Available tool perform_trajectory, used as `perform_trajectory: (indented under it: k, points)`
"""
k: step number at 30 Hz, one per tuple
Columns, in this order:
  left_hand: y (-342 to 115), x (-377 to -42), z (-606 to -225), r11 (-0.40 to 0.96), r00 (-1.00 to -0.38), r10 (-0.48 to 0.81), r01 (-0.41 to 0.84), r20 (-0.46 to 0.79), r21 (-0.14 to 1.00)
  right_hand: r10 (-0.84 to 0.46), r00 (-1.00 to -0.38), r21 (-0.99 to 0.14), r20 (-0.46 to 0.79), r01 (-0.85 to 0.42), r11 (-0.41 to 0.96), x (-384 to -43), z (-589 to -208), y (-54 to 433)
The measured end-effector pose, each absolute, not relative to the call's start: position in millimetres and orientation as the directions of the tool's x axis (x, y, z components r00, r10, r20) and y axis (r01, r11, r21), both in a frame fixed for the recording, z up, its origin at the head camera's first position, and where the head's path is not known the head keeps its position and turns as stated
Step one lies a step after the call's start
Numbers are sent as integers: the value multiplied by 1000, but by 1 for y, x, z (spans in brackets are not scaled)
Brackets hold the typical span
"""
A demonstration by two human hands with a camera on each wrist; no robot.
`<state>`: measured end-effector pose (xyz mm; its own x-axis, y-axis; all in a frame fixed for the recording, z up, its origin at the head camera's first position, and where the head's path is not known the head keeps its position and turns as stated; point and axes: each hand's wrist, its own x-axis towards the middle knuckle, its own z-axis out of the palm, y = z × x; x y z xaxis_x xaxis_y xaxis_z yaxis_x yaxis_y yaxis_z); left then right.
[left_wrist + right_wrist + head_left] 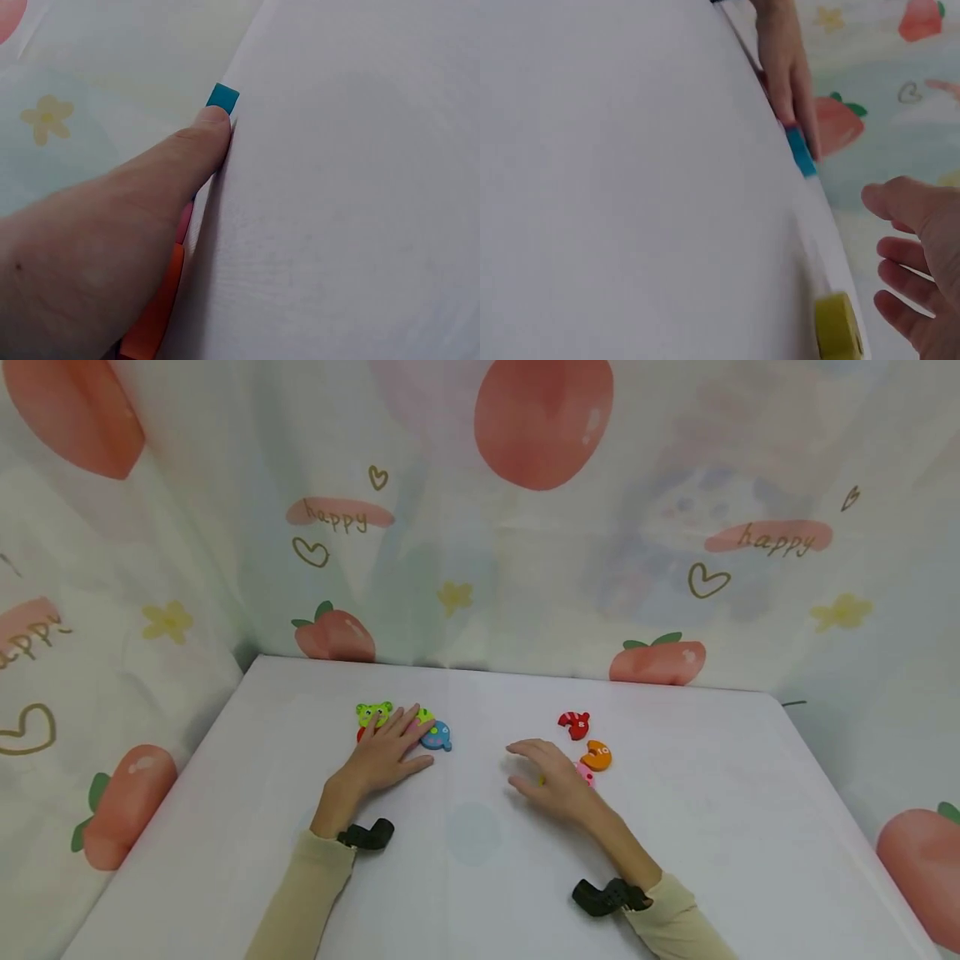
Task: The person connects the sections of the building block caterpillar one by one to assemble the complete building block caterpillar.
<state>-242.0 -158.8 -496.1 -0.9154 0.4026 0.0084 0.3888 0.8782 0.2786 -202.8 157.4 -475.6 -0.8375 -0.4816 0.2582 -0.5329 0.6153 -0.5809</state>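
My left hand (381,760) lies with fingers spread over a row of painted toy pieces, partly hiding them. Around its fingers show a green animal head (372,714), a green piece (425,716) and a blue piece (437,737). In the left wrist view the thumb touches the blue piece (223,97), with an orange-red piece (156,307) below the hand. My right hand (564,783) hovers with loosely bent fingers, holding nothing. Partly behind it are a pink piece (584,773) and a yellow piece (838,328).
Just beyond the right hand lie an orange curved piece (597,756) marked 10 and a red curved piece (576,725) with a number. All rest on a white table (465,893). A printed curtain (495,552) hangs behind the table's far edge.
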Motion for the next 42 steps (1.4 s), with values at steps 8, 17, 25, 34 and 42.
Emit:
perform_trajectory:
  k: [8,17,25,34,42]
  points:
    - [-165,-244,-496,881,-917,399,384,3,276,-382,-901,-591,204,-425,686,-221,-461,228]
    - [-164,-248,-499,873,-914,404,394,28,286,-451,-891,-597,51,-389,702,-220,-452,235]
    - [-162,-248,-497,871,-911,411,398,14,288,-501,-865,-495,-25,-425,758,-212,-455,221]
    - [-161,-247,-498,864,-910,415,396,6,313,-498,-866,-438,-37,-434,787,-208,-457,220]
    - [-160,-245,-498,848,-908,416,403,38,344,-498,-867,-403,-29,-445,799,-206,-463,217]
